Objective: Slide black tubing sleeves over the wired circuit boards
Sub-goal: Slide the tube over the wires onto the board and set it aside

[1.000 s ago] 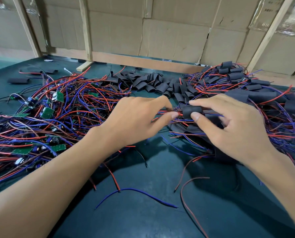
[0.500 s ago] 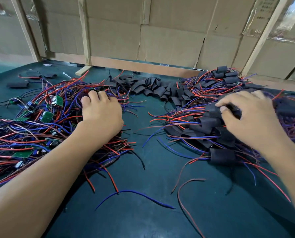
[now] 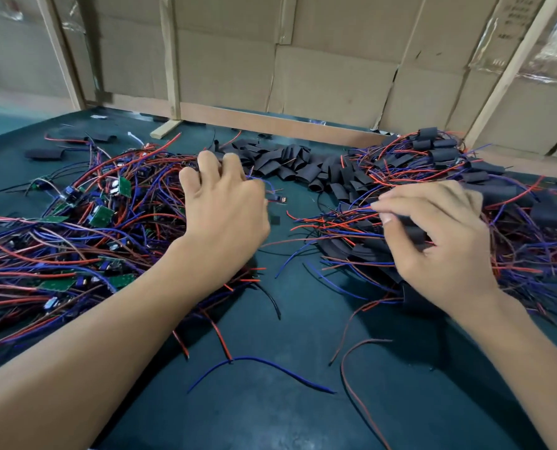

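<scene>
Left hand (image 3: 225, 206) curls into the tangle of red/blue wired green circuit boards (image 3: 101, 216) on the dark green desk (image 3: 270, 401); can't tell if it's got one. Right hand (image 3: 439, 241) pinches a flat black tubing sleeve (image 3: 413, 233) over the finished pile. Best approach, prob.: free one board w/o snagging neighbours, feed wires thru first.

The left hand (image 3: 225, 216) has reached farther into the bare wired boards (image 3: 101, 216); the right hand (image 3: 439, 241) now pinches a black sleeve (image 3: 410, 228).
</scene>
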Motion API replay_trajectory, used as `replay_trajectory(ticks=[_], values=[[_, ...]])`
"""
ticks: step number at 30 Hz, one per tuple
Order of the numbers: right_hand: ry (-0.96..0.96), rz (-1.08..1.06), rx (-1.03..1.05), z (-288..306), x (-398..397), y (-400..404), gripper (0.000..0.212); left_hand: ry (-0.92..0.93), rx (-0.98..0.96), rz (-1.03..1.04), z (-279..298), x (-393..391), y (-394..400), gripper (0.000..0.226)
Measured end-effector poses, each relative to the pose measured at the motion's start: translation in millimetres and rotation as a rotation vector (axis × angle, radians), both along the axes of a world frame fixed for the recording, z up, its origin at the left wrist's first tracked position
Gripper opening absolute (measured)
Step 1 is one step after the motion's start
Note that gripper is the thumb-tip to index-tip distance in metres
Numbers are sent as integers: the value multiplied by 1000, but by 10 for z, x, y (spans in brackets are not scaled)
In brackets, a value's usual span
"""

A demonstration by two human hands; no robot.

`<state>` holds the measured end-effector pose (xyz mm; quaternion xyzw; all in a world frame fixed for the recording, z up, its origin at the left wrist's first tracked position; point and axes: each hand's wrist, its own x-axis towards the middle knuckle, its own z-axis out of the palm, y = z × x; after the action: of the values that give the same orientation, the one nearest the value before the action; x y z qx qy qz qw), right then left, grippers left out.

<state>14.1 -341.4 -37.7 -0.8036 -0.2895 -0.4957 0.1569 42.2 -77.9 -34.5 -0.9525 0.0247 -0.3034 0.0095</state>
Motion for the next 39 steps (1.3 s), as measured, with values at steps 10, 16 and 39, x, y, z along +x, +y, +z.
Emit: replay_trajectory(ticks=[10,16,39], values=[[132,67,-22,19,-64,115,44,-169,-331,-774,128,-278,-223,26],[68,249,-116,111,-149,140,10,-78,-296,-1018,56,-340,-224,28],[865,504,122,78,-312,203,17,408,-151,-312,155,1838,19,44]])
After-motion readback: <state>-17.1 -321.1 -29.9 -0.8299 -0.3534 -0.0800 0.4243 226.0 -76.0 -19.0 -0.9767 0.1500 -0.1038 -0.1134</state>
